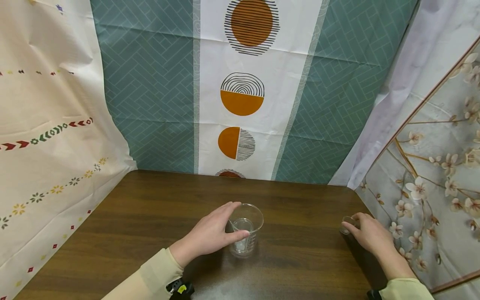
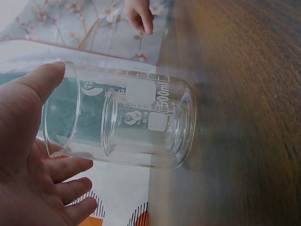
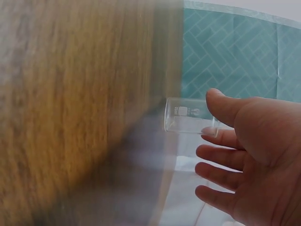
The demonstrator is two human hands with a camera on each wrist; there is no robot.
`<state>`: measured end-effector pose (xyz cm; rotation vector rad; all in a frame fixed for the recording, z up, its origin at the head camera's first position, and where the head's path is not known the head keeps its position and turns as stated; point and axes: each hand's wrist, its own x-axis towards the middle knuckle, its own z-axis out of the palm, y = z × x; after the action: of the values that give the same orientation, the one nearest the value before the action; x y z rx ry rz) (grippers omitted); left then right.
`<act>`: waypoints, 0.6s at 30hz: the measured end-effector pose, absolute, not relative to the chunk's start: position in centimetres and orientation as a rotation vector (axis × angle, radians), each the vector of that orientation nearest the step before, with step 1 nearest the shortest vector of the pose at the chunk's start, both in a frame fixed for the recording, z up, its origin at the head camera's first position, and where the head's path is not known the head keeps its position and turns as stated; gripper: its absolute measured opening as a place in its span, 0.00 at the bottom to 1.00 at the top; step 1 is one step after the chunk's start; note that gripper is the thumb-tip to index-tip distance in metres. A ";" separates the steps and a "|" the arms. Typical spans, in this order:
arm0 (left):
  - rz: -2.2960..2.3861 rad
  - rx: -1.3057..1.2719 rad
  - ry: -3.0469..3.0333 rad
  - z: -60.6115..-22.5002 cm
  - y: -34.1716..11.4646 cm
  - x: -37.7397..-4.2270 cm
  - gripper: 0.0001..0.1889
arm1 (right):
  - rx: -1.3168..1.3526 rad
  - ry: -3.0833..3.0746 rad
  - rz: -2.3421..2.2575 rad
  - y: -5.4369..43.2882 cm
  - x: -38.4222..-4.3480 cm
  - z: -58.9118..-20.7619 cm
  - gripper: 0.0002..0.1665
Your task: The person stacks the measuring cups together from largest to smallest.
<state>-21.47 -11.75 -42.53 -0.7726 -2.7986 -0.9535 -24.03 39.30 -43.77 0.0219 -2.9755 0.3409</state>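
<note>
A clear 500 ml glass beaker (image 1: 253,231) stands on the wooden table in front of me. My left hand (image 1: 210,237) holds it by the rim between thumb and index finger, its other fingers spread in the left wrist view. Inside it sits a smaller glass beaker (image 2: 136,127) with white markings. Near the table's right edge, my right hand (image 1: 373,235) pinches a tiny glass beaker (image 3: 188,116) at its rim between thumb and forefinger. Whether that tiny beaker rests on the table or hovers just above it, I cannot tell.
The brown wooden table (image 1: 157,208) reaches a teal and white patterned cloth (image 1: 153,83) hanging at the back. A cream cloth (image 1: 48,125) hangs on the left, and a floral cloth (image 1: 423,187) borders the right edge, close to my right hand.
</note>
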 end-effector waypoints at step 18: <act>-0.967 -0.757 -2.799 -42.6 -11.6 -21.6 0.51 | 0.091 -2.931 0.390 37.2 -24.1 -42.9 0.36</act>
<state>-21.59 -11.63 -42.59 -0.7565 -2.7989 -0.9674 -24.06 37.24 -42.91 0.0906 -2.9309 0.3905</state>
